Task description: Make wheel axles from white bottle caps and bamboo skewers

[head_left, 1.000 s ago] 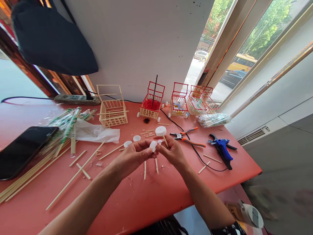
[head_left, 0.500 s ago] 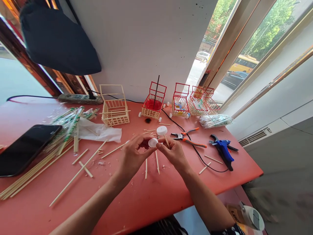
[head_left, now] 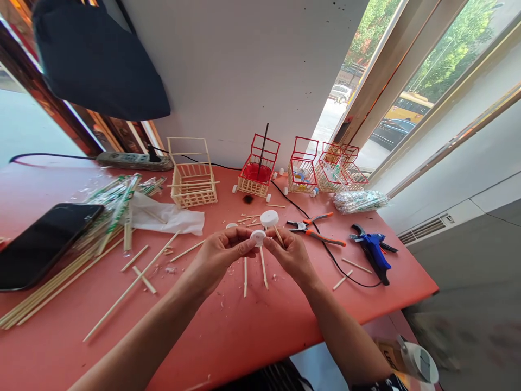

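Between the fingertips of my left hand (head_left: 222, 252) is a small white bottle cap (head_left: 258, 237), with a mark at the middle of its face. My right hand (head_left: 290, 254) is closed around a short wooden stick (head_left: 279, 235), and its thumb and fingertip touch the right edge of the same cap. A second white cap (head_left: 269, 218) sits at the stick's upper end; whether it is fixed there I cannot tell. Below the hands, two thin sticks (head_left: 264, 269) point toward me. Behind my left hand, another white disc (head_left: 231, 225) is partly visible on the table.
On the red table (head_left: 228, 342) are pliers (head_left: 317, 231), a blue glue gun (head_left: 373, 250), a phone (head_left: 46, 244) and loose sticks (head_left: 130, 288). Along the wall stand a plain stick cart (head_left: 193, 184) and several red-trimmed carts (head_left: 257, 174). A black cable (head_left: 321, 244) crosses the right side.
The cap between my hands has turned, now showing its rim and marked face rather than a rounder side. Both hands have shifted only slightly.
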`<state>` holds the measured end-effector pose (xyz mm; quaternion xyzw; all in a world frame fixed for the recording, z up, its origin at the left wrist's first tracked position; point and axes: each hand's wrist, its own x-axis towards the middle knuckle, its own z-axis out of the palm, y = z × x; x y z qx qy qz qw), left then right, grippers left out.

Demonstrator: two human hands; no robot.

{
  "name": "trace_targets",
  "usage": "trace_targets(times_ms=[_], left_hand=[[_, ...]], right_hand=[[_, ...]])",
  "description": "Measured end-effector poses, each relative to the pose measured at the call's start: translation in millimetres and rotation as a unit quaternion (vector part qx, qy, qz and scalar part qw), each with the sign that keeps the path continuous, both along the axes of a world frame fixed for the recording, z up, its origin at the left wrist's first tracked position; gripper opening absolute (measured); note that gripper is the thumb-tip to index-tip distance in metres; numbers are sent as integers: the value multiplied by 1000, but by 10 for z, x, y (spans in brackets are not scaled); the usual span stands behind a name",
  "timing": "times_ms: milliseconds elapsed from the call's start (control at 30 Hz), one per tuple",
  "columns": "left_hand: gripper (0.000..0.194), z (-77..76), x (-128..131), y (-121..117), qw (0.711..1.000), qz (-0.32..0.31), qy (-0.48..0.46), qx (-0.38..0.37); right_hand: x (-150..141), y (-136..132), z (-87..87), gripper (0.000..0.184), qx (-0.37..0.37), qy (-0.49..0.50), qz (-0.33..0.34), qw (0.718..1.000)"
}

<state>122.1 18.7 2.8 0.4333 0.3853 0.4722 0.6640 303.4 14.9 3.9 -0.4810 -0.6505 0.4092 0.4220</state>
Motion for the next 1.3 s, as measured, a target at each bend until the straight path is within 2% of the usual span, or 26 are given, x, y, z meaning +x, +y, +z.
trace_targets(times_ms=[333, 600, 833, 1067, 1300], left_hand=[[30, -50, -9, 4, 997, -38, -57, -20], [30, -73, 3, 11, 995, -58, -74, -30], [27, -87, -36, 22, 994, -80, -69, -33], [28, -102, -55, 49, 997, -59, -37, -26], [34, -119, -5, 29, 994, -20, -78, -67]], right_hand=[[31, -8, 14, 35, 26, -28, 28, 999], [26, -21, 24, 39, 16, -26, 37, 999], [32, -22, 25, 33, 28, -34, 33, 998], [32, -24, -17, 28, 54, -71, -12, 996], [21, -13, -41, 26, 59, -63, -20, 996]])
